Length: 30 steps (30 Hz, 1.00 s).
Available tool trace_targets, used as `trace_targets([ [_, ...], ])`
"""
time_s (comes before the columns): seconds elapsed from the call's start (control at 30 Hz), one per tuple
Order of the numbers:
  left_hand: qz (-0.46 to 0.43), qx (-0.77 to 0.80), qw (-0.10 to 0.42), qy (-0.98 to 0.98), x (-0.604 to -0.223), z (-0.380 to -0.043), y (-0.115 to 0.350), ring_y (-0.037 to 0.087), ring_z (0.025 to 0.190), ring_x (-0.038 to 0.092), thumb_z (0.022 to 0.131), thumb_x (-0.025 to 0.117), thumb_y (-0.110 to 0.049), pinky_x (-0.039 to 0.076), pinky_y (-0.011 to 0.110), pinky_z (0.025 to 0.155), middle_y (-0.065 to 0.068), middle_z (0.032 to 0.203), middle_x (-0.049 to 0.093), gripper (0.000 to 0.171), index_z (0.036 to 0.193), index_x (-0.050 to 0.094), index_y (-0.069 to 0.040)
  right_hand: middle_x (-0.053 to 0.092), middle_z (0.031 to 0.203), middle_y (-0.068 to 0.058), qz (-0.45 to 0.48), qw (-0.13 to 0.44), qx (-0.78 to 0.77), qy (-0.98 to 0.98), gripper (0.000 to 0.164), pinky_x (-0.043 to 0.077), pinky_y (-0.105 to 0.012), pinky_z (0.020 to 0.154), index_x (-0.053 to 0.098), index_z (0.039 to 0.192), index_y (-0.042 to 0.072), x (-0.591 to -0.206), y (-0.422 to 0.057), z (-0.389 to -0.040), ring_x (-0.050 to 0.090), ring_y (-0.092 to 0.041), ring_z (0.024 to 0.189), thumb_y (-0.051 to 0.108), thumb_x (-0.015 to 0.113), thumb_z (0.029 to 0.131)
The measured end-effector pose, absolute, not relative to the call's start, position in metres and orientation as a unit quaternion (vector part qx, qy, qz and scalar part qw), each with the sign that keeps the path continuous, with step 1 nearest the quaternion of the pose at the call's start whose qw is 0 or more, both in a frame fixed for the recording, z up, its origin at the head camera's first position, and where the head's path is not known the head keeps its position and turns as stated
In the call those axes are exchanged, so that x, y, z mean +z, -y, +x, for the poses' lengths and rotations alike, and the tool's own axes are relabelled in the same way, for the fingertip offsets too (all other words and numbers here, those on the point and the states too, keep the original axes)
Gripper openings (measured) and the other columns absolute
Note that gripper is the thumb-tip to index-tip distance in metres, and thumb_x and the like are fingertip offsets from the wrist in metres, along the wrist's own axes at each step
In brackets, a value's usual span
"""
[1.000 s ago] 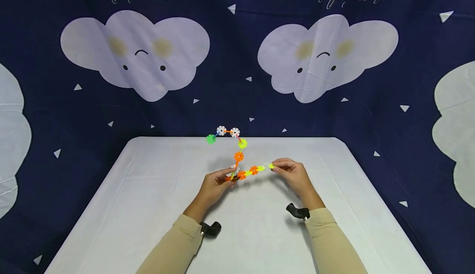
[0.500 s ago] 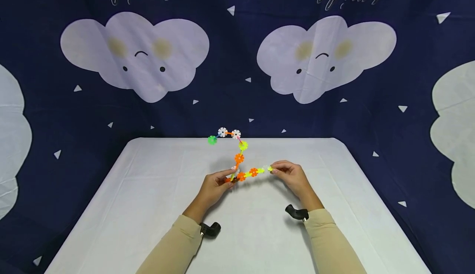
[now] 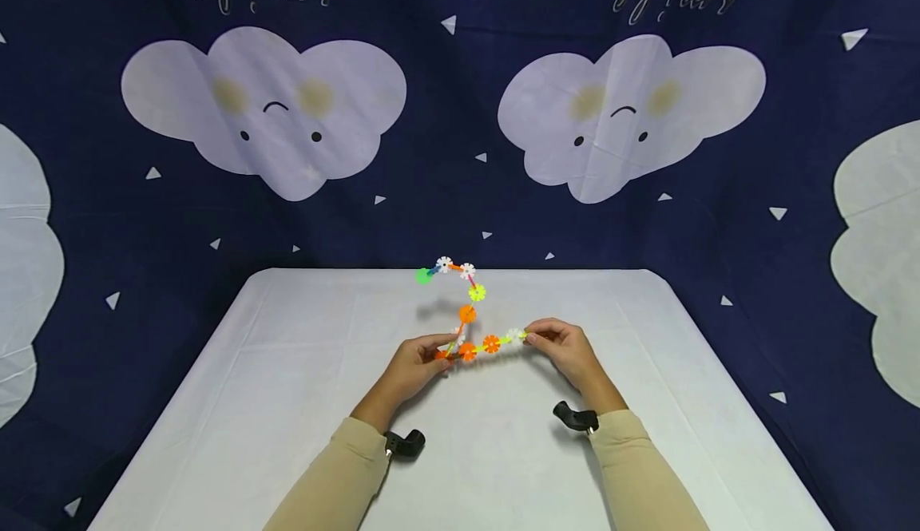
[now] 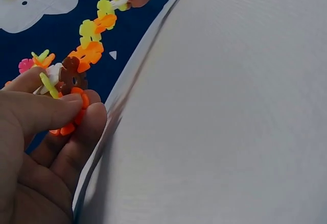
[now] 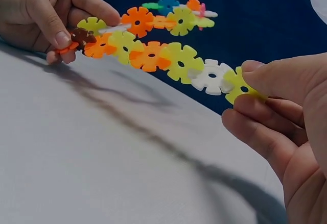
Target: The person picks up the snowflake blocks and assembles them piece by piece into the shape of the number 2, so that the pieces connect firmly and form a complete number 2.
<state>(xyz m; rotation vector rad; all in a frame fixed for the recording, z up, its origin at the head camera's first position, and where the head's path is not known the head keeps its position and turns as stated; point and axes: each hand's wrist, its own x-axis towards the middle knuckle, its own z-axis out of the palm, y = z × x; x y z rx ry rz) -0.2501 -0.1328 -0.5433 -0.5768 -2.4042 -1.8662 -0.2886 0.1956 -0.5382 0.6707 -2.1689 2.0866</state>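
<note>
Interlocking plastic flower-shaped discs form a long chain (image 3: pixel 491 344) held in the air above the table. My left hand (image 3: pixel 413 367) pinches an orange disc (image 4: pixel 67 129) between thumb and fingers, at the bend beside a brown disc (image 4: pixel 72 76). From there one branch curves up and back, ending in a green disc (image 3: pixel 424 276). The other branch, orange, yellow and white, stretches toward my right hand (image 3: pixel 571 351). Its end is a yellow disc (image 5: pixel 236 85), pinched by the right thumb and fingers and slotted against a white disc (image 5: pixel 211 77). Fingers partly cover both held discs.
A white-covered table (image 3: pixel 496 451) lies under both hands and carries their shadows. Behind it hangs a dark blue cloth (image 3: pixel 446 116) with printed clouds and triangles. Black wrist mounts (image 3: pixel 406 445) sit at both sleeve cuffs.
The chain's curved branch has shifted right and slightly down, and its discs have turned a little. My right hand has lowered slightly with the chain's end. Both hands keep their hold.
</note>
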Motion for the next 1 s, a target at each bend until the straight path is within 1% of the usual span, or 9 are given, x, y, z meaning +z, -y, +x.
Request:
trace_targets([
  [0.13,-0.189,-0.627,-0.003,0.756,-0.544,-0.251,0.135,0.025,0.077,0.072,0.091,0.076,0.011,0.064,0.034,0.071,0.016,0.127,0.071,0.048,0.137,0.069,-0.001,0.072,0.104,-0.025,0.21,0.027,0.67,0.712,0.015,0.063,-0.031,0.082,0.074,0.109,-0.013,-0.539,-0.196,-0.287,0.073,-0.018,0.09,-0.003,0.074,0.097],
  [0.23,-0.185,-0.641,-0.023,0.744,-0.542,-0.251,0.137,0.028,0.073,0.072,0.093,0.074,0.011,0.064,0.036,0.072,0.018,0.13,0.07,0.047,0.138,0.068,0.0,0.073,0.101,-0.025,0.205,0.017,0.672,0.711,0.016,0.063,-0.033,0.082,0.072,0.108,-0.015,-0.54,-0.196,-0.285,0.073,-0.019,0.088,-0.004,0.074,0.097],
  [0.33,-0.186,-0.642,-0.039,0.743,-0.54,-0.251,0.138,0.029,0.071,0.071,0.093,0.074,0.011,0.063,0.035,0.07,0.02,0.132,0.068,0.047,0.139,0.066,0.002,0.073,0.1,-0.025,0.2,-0.001,0.671,0.714,0.017,0.064,-0.034,0.082,0.071,0.108,-0.016,-0.541,-0.197,-0.283,0.075,-0.023,0.087,-0.003,0.073,0.098],
  [0.47,-0.186,-0.633,-0.053,0.75,-0.538,-0.249,0.14,0.027,0.072,0.07,0.092,0.074,0.012,0.062,0.031,0.066,0.021,0.129,0.069,0.047,0.137,0.067,0.003,0.074,0.098,-0.024,0.19,-0.031,0.659,0.727,0.016,0.064,-0.035,0.08,0.072,0.108,-0.013,-0.541,-0.199,-0.279,0.075,-0.029,0.085,0.0,0.073,0.099],
  [0.63,-0.191,-0.629,-0.083,0.749,-0.536,-0.248,0.143,0.025,0.076,0.07,0.093,0.071,0.014,0.06,0.027,0.065,0.021,0.13,0.069,0.046,0.137,0.067,0.003,0.074,0.097,-0.023,0.182,-0.063,0.65,0.735,0.014,0.064,-0.037,0.08,0.073,0.107,-0.01,-0.54,-0.2,-0.274,0.075,-0.029,0.085,0.002,0.073,0.1],
  [0.7,-0.192,-0.623,-0.092,0.753,-0.536,-0.248,0.144,0.024,0.081,0.07,0.093,0.072,0.012,0.058,0.026,0.065,0.021,0.133,0.068,0.047,0.138,0.066,0.003,0.074,0.097,-0.023,0.185,-0.069,0.646,0.737,0.015,0.065,-0.038,0.079,0.073,0.107,-0.011,-0.54,-0.201,-0.272,0.075,-0.028,0.084,0.002,0.073,0.1],
  [0.83,-0.188,-0.609,-0.106,0.763,-0.536,-0.248,0.145,0.027,0.101,0.07,0.092,0.076,0.008,0.059,0.027,0.071,0.02,0.135,0.066,0.049,0.14,0.066,0.001,0.074,0.096,-0.022,0.187,-0.076,0.629,0.751,0.016,0.065,-0.037,0.076,0.074,0.106,-0.009,-0.539,-0.202,-0.268,0.074,-0.028,0.081,0.005,0.072,0.101],
  [0.93,-0.189,-0.608,-0.121,0.762,-0.536,-0.249,0.146,0.031,0.116,0.067,0.092,0.075,0.008,0.061,0.029,0.08,0.021,0.137,0.065,0.051,0.141,0.064,0.002,0.074,0.097,-0.021,0.185,-0.079,0.615,0.763,0.016,0.065,-0.037,0.074,0.075,0.107,-0.008,-0.539,-0.202,-0.267,0.073,-0.029,0.081,0.008,0.072,0.102],
  [1.0,-0.193,-0.61,-0.132,0.757,-0.536,-0.25,0.148,0.032,0.118,0.066,0.092,0.074,0.01,0.062,0.031,0.085,0.022,0.138,0.064,0.051,0.142,0.062,0.004,0.074,0.096,-0.022,0.182,-0.081,0.61,0.767,0.017,0.064,-0.037,0.074,0.075,0.107,-0.007,-0.539,-0.203,-0.267,0.072,-0.03,0.081,0.008,0.072,0.102],
])
